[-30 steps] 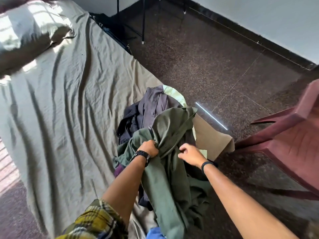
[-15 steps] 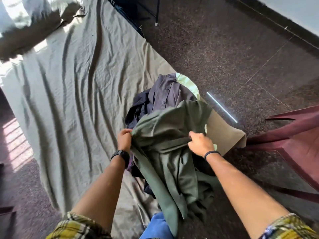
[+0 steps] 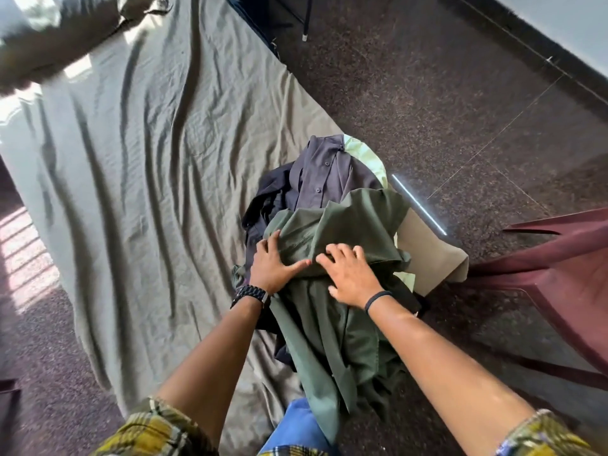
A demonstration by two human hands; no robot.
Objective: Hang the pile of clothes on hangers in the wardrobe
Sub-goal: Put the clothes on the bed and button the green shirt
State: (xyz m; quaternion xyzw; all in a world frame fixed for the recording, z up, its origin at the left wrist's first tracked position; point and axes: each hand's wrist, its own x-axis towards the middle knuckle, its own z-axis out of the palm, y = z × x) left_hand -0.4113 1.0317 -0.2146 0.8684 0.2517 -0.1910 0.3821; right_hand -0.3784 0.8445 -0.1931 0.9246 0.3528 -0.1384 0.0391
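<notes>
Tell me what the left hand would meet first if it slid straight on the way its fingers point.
The left hand lies flat on the green garment, fingers pointing up-right. Sliding on, it would probably meet more green folds first, then the grey shirt; depth is unclear.

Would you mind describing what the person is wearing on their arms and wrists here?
Both forearms are bare. The left hand has a chunky black link-style watch strap at the wrist. The right hand has a thin black band at its wrist. Both sleeves, yellow-and-dark plaid, are pushed up: the left sleeve and the right sleeve.
</notes>
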